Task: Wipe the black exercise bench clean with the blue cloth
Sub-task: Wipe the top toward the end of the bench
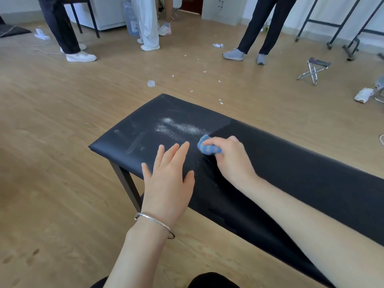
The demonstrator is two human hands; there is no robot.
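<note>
The black exercise bench (291,163) runs from the middle of the view down to the right. White powder (178,126) and smear marks lie on its left end. My right hand (230,156) is closed around the bunched blue cloth (207,147), pressing it on the bench just right of the powder. My left hand (168,177) lies flat on the near edge of the bench, fingers spread, with a silver bangle at the wrist.
Three people stand on the wooden floor beyond the bench (68,28) (147,23) (257,28). A small folding stool (313,69) and metal stands are at the right. Scraps of paper and a small clear cup (151,83) lie on the floor.
</note>
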